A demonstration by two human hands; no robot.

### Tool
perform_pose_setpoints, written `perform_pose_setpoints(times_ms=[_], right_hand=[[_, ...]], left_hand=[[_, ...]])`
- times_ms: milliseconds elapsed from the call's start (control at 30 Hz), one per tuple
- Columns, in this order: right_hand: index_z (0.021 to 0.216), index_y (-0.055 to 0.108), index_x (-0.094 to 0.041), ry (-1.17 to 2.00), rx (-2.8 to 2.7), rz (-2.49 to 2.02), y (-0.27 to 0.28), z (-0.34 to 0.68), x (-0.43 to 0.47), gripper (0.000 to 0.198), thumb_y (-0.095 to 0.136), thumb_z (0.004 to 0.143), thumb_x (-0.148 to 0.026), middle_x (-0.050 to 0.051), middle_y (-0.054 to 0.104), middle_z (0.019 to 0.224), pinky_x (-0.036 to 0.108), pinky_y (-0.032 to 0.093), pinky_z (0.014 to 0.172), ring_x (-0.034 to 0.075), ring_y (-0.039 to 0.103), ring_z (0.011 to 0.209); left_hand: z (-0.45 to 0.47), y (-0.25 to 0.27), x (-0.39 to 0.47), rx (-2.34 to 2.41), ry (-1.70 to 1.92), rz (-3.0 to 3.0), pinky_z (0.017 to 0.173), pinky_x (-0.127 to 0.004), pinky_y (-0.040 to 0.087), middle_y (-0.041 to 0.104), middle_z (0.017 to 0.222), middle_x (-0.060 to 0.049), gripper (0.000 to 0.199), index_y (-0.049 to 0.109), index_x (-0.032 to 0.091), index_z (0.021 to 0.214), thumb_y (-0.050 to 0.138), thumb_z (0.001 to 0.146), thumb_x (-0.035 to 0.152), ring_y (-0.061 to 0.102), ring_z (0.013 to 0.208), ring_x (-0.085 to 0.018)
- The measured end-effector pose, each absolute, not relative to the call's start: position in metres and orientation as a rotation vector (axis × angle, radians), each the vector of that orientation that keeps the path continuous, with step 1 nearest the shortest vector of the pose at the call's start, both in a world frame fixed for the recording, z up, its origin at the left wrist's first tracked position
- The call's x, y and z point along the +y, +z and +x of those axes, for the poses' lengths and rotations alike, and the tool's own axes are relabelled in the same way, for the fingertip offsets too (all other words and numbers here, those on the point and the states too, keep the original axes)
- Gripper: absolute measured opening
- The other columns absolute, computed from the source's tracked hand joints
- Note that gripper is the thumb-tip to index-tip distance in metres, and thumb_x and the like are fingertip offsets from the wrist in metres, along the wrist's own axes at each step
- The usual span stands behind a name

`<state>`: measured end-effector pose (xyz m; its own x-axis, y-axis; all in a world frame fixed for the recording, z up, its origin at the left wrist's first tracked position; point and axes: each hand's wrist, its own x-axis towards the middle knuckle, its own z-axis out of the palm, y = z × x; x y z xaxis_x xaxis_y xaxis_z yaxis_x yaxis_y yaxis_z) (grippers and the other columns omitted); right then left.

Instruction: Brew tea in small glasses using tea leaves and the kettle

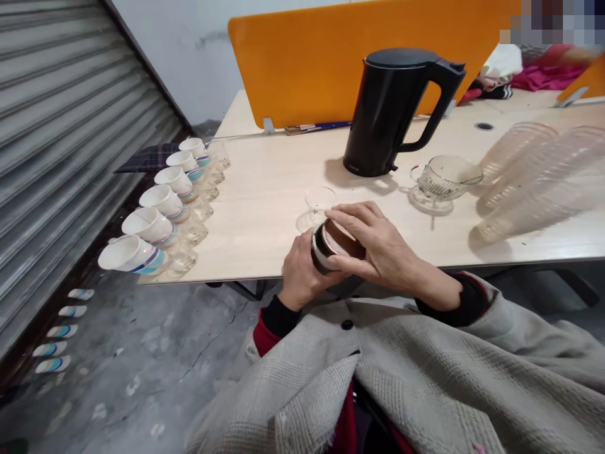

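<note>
Both my hands are on a dark round jar (321, 252) with a pale band and a brownish top, held just above the table's front edge. My left hand (305, 268) wraps round the jar's side. Over its top, my right hand (378, 249) grips the brownish lid (341, 241) between thumb and fingers; whether the lid is loose I cannot tell. Right behind the jar stands a small clear cup (320, 200). A black kettle (382, 113) is farther back, with a ribbed glass mug (442, 180) to its right.
Several white paper cups (161, 198) and clear cups (195, 230) line the table's left edge. Stacks of clear plastic cups (534, 176) lie at the right. An orange divider (302, 69) stands at the back; beyond it, part of another person (562, 60) shows.
</note>
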<state>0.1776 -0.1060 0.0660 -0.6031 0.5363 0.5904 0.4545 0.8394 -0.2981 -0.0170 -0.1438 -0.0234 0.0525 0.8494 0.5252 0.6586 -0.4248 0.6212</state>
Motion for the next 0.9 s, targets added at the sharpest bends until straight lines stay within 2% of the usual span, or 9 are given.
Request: perform_pose_setpoints(times_ms=[100, 267, 400, 533, 667, 900], right_hand=[[0.149, 0.058, -0.02, 0.135, -2.372, -0.715, 0.07, 0.166, -0.102, 0.068, 0.061, 0.099, -0.066, 0.018, 0.065, 0.139, 0.059, 0.053, 0.105, 0.036, 0.057, 0.124], [0.143, 0.064, -0.022, 0.203, -2.448, -0.733, 0.078, 0.157, -0.103, 0.063, 0.063, 0.097, -0.065, 0.018, 0.066, 0.136, 0.061, 0.052, 0.105, 0.038, 0.056, 0.123], [0.145, 0.062, -0.024, 0.184, -2.32, -0.797, 0.079, 0.167, -0.101, 0.061, 0.068, 0.095, -0.058, 0.016, 0.064, 0.137, 0.061, 0.05, 0.107, 0.038, 0.057, 0.124], [0.146, 0.062, -0.026, 0.185, -2.183, -0.88, 0.073, 0.182, -0.099, 0.057, 0.068, 0.096, -0.054, 0.015, 0.065, 0.136, 0.061, 0.049, 0.109, 0.037, 0.059, 0.126], [0.142, 0.065, -0.027, 0.241, -2.146, -0.93, 0.062, 0.187, -0.099, 0.053, 0.066, 0.096, -0.054, 0.014, 0.066, 0.132, 0.061, 0.051, 0.108, 0.037, 0.061, 0.125], [0.139, 0.066, -0.026, 0.26, -2.107, -0.947, 0.056, 0.184, -0.101, 0.05, 0.065, 0.097, -0.054, 0.014, 0.067, 0.133, 0.059, 0.053, 0.107, 0.035, 0.062, 0.125]], left_hand=[[-0.015, -0.028, -0.142, 1.57, 1.315, 2.089, 0.095, -0.051, 0.063, 0.07, 0.129, -0.012, 0.094, 0.045, 0.027, 0.146, 0.085, 0.072, 0.069, 0.072, 0.117, -0.035], [-0.014, -0.032, -0.139, 1.609, 1.277, 2.125, 0.083, -0.047, 0.065, 0.072, 0.118, -0.011, 0.088, 0.048, 0.024, 0.144, 0.082, 0.076, 0.068, 0.074, 0.105, -0.034], [-0.015, -0.027, -0.142, 1.549, 1.356, 2.129, 0.096, -0.051, 0.063, 0.07, 0.132, -0.014, 0.1, 0.043, 0.023, 0.149, 0.084, 0.073, 0.073, 0.072, 0.119, -0.036], [-0.018, -0.027, -0.144, 1.51, 1.376, 2.131, 0.111, -0.056, 0.057, 0.06, 0.152, -0.019, 0.115, 0.031, 0.025, 0.159, 0.087, 0.071, 0.073, 0.063, 0.138, -0.038], [-0.019, -0.032, -0.144, 1.501, 1.413, 2.141, 0.112, -0.057, 0.057, 0.059, 0.154, -0.02, 0.116, 0.028, 0.026, 0.162, 0.087, 0.073, 0.071, 0.063, 0.138, -0.038], [-0.018, -0.035, -0.144, 1.446, 1.526, 2.281, 0.107, -0.054, 0.06, 0.062, 0.149, -0.02, 0.104, 0.028, 0.025, 0.161, 0.081, 0.082, 0.068, 0.066, 0.135, -0.036]])
